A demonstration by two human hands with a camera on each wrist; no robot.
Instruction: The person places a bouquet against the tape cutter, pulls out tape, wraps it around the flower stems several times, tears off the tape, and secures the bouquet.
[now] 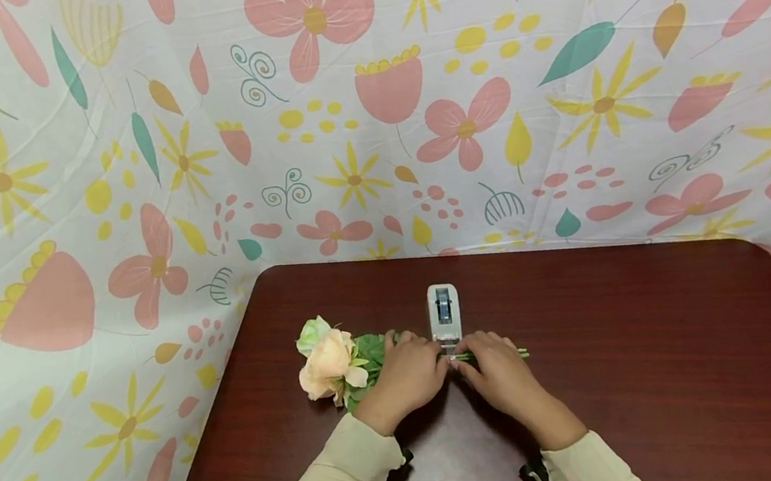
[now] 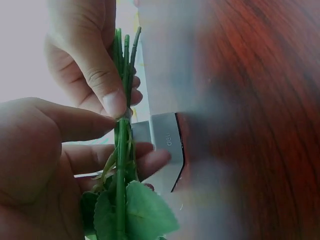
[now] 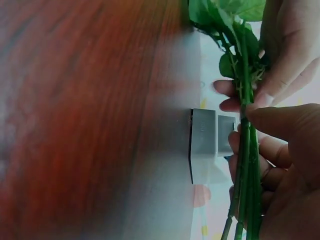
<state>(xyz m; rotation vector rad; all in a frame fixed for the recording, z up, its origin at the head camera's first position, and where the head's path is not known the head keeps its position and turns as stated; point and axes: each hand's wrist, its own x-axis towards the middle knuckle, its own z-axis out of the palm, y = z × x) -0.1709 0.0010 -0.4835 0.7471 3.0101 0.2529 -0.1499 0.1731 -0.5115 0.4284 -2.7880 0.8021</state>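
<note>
A small bunch of flowers [image 1: 327, 366], peach and pale green-white, lies sideways, blooms to the left and green stems [image 2: 121, 170] running right. My left hand [image 1: 406, 372] holds the stems just below the leaves [image 2: 150, 212]. From the other side my right hand [image 1: 502, 375] grips them nearer the cut ends, with its thumb pressed on top. Both thumbs meet at a band of clear tape [image 2: 124, 115] around the stems. Directly beyond the hands stands a grey-white tape dispenser [image 1: 445, 314], its cutting end toward them. The fingers partly hide the stems in the head view.
The dark reddish wooden table [image 1: 663, 350] reaches out to both sides, with rounded far corners. A white cloth printed with flowers [image 1: 466, 128] hangs behind it and along the left. Dark straps [image 1: 533, 474] sit at the wrists by the light sleeves [image 1: 339, 474].
</note>
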